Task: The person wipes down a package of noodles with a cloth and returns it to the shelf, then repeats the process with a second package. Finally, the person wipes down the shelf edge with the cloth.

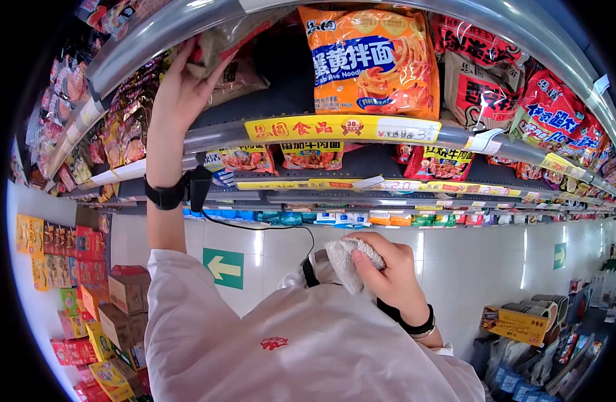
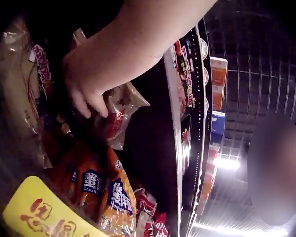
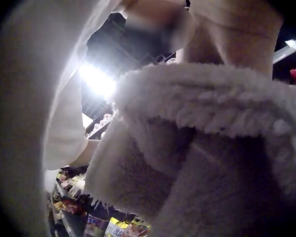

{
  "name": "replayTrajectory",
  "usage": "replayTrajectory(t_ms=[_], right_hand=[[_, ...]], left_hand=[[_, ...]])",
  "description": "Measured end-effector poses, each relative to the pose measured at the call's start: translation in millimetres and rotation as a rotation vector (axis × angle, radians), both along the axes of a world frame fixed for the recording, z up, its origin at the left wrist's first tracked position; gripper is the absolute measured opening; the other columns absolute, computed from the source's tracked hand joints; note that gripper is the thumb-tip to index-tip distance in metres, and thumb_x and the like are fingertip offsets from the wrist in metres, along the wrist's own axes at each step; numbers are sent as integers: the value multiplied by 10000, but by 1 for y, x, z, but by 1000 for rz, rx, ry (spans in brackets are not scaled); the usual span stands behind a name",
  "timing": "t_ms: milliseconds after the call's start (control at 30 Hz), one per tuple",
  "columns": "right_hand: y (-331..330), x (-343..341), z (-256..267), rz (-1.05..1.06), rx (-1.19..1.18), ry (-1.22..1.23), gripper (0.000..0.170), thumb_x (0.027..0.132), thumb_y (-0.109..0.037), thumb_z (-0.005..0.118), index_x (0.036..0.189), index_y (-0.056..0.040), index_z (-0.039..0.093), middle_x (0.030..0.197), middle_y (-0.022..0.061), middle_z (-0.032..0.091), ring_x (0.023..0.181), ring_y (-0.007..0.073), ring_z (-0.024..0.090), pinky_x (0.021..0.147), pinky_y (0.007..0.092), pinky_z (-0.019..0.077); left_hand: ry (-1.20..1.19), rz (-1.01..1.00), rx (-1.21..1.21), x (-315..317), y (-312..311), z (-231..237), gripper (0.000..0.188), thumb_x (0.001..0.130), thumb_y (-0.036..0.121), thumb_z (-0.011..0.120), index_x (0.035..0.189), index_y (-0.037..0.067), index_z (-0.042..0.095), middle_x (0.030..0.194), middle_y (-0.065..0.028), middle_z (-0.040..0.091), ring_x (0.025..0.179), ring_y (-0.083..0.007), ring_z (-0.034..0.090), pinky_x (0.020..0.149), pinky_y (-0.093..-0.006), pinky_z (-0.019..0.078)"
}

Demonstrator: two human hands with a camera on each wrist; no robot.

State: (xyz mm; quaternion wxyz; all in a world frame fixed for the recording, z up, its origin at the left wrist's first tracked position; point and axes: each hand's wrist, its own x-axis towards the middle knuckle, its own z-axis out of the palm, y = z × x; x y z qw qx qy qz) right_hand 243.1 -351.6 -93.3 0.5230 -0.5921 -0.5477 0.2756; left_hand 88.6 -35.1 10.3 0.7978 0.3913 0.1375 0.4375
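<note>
While your right hand grips a gray cloth before your chest, your left hand, the nearer, pinches a clear-wrapped packet on the shelf, left of an orange noodle pack.

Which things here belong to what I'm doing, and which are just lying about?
Likely in the job:
grey cloth, held in your right hand
red-marked packet, gripped by your left hand

Just about:
cardboard boxes
green arrow sign
yellow carton
</note>
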Motion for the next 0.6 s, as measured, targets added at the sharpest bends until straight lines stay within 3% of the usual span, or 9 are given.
replayTrajectory(t_ms=[133, 233, 300, 367, 400, 433, 500, 567, 600], right_hand=[[4, 1, -2, -9, 18, 27, 185, 745, -121, 549, 902, -23, 552, 565, 107, 545, 461, 185, 546, 430, 246, 399], [2, 2, 1, -41, -80, 73, 183, 765, -113, 526, 914, -8, 546, 592, 92, 545, 503, 143, 537, 472, 229, 398], [-2, 5, 0, -45, -201, 65, 186, 784, -109, 506, 929, 2, 539, 643, 82, 562, 564, 116, 543, 522, 215, 406], [1, 1, -13, -265, 49, 446, 218, 829, -123, 447, 977, 24, 513, 821, 60, 562, 724, 90, 511, 657, 199, 391], [-2, 2, -19, -283, 16, 643, 281, 851, -173, 424, 1042, 28, 467, 987, 71, 520, 871, 111, 489, 759, 239, 384], [-3, 5, -20, -273, -9, 623, 281, 851, -173, 424, 1042, 28, 467, 987, 71, 520, 871, 111, 489, 759, 239, 384], [0, 11, -20, -280, 23, 922, 290, 853, -178, 416, 1071, 9, 450, 1023, 86, 506, 902, 138, 497, 783, 262, 396], [0, 15, -26, -281, -29, 902, 293, 853, -185, 412, 1072, 8, 447, 1035, 89, 505, 923, 163, 499, 805, 282, 391], [3, 15, -29, -361, -23, 932, 297, 854, -186, 409, 1072, 14, 443, 1037, 90, 505, 935, 169, 495, 814, 291, 387]], left_hand=[[75, 290, 1, -20, -32, -12, 301, 820, 150, 472, 1104, 61, 429, 1099, -64, 488, 1043, -199, 449, 871, -373, 404], [132, 327, 13, -35, -61, -23, 307, 820, 187, 471, 1103, 76, 434, 1110, -64, 483, 1027, -188, 463, 848, -350, 412], [-138, -79, 144, -64, -63, -57, 321, 826, 178, 453, 1123, 60, 415, 1096, -84, 493, 1004, -194, 481, 830, -341, 407], [-52, 135, 44, -61, -98, -61, 333, 828, 163, 444, 1132, 33, 399, 1088, -101, 494, 999, -194, 486, 819, -334, 414], [-99, 89, 54, -70, -106, -78, 341, 829, 144, 436, 1139, 9, 386, 1089, -115, 489, 998, -194, 487, 833, -334, 405], [-27, 147, 90, -71, -121, -87, 377, 808, 144, 469, 1145, 1, 376, 1087, -115, 486, 1000, -200, 485, 849, -331, 391], [72, 234, 11, -67, -148, -102, 465, 751, 127, 535, 1153, -19, 352, 1095, -117, 474, 1009, -203, 474, 875, -333, 363], [188, 282, -91, -53, -175, -104, 572, 685, 113, 592, 1167, -32, 320, 1104, -117, 461, 1018, -198, 463, 881, -324, 349], [230, 98, -127, -64, -168, -127, 632, 660, 101, 606, 1186, -40, 285, 1112, -117, 453, 1024, -195, 454, 888, -311, 335]])
